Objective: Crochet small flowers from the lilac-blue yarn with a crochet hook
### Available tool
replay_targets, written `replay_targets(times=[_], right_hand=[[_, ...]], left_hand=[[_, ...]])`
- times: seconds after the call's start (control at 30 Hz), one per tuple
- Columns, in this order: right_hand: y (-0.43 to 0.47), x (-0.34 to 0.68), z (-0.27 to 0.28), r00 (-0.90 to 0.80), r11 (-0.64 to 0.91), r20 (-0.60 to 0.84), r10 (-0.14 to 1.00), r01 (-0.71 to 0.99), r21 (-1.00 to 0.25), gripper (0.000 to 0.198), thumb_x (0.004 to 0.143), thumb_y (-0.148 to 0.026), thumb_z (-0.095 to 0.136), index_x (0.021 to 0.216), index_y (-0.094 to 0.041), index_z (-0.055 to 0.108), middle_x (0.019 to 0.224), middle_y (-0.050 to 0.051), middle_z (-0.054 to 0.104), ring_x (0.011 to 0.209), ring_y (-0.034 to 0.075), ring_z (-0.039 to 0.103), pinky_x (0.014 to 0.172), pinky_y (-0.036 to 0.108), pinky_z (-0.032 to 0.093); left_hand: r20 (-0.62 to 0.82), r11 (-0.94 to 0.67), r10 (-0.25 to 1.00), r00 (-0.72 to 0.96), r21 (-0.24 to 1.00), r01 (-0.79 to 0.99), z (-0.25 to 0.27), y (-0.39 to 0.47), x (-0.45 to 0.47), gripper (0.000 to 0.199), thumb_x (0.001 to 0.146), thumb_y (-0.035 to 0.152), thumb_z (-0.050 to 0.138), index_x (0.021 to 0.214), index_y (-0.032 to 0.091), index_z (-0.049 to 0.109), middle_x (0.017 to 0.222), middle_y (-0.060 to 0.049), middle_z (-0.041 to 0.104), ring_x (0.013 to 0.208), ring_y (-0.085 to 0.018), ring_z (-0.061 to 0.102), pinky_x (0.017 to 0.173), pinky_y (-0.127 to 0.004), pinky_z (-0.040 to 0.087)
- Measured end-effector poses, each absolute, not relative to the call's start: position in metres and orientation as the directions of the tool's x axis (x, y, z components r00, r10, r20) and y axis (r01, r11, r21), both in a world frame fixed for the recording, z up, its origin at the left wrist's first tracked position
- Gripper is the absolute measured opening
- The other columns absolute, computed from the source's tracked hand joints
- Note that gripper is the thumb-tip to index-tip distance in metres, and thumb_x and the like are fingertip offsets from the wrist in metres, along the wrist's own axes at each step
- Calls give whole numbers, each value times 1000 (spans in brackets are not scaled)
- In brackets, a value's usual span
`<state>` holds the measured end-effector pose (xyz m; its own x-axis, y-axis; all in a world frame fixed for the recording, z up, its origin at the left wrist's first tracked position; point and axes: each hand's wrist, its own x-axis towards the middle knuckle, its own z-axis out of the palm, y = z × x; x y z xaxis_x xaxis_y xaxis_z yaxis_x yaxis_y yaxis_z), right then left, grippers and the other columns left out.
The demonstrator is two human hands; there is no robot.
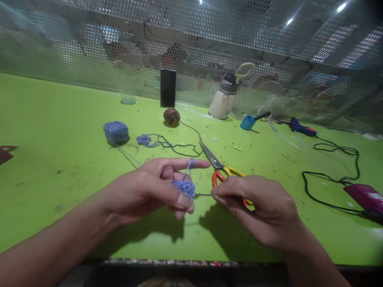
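My left hand [155, 186] pinches a small blue crochet piece [184, 187] between thumb and fingers, with the blue yarn looped over its outstretched index finger. My right hand [258, 208] grips a thin metal crochet hook [204, 195] whose tip reaches into the crochet piece. A strand of blue yarn runs from the left hand back to a blue yarn ball [116, 132] on the green table [54, 126]. Both hands hover just above the table near its front edge.
Scissors with red and yellow handles [220, 167] lie just behind my right hand. A multicoloured yarn ball [171, 116], a small blue crochet flower [144, 139], a phone [167, 88], a bottle [226, 97], a blue cup [248, 122], a glue gun [301, 129], a black cable [331, 177] and a purple device [368, 198] are on the table.
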<state>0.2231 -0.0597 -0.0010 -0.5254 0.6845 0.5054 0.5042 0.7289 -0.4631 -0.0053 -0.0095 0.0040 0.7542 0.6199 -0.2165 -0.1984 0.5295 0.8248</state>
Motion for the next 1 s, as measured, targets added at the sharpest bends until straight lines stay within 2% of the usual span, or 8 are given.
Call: replay_targets(times=[0.2, 0.53, 0.8, 1.0], right_hand=[[-61, 225, 1, -526, 727, 501, 687, 501, -470, 14, 89, -5, 54, 88, -17, 62, 71, 0, 67, 62, 10, 60, 60, 21, 43], [-59, 220, 1, -497, 699, 491, 715, 515, -497, 15, 88, -4, 54, 87, -15, 63, 72, 1, 68, 63, 10, 62, 61, 20, 45], [-60, 221, -2, -488, 707, 515, 705, 536, -461, 14, 88, -3, 56, 88, -16, 63, 73, -1, 67, 63, 8, 59, 62, 18, 43], [-62, 222, -5, -485, 719, 543, 686, 565, -404, 13, 90, -6, 56, 91, -17, 63, 75, 0, 69, 65, 10, 60, 63, 21, 43]], left_hand=[[-193, 529, 620, 760, 818, -224, 3, -9, -5, 62, 63, 2, 76, 123, 16, 67, 66, 3, 66, 52, -8, 60, 53, -17, 51], [-236, 568, 628, 742, 790, -230, 1, -8, -5, 58, 60, 2, 76, 117, 12, 70, 62, 0, 69, 48, -8, 61, 49, -15, 47], [-213, 569, 649, 731, 773, -280, 0, -9, -4, 67, 60, 2, 77, 126, 10, 63, 64, -1, 70, 49, -9, 63, 49, -16, 49], [-233, 557, 668, 707, 786, -267, 2, -10, -3, 66, 60, 1, 77, 124, 13, 65, 64, 1, 67, 48, -9, 62, 49, -16, 49]])
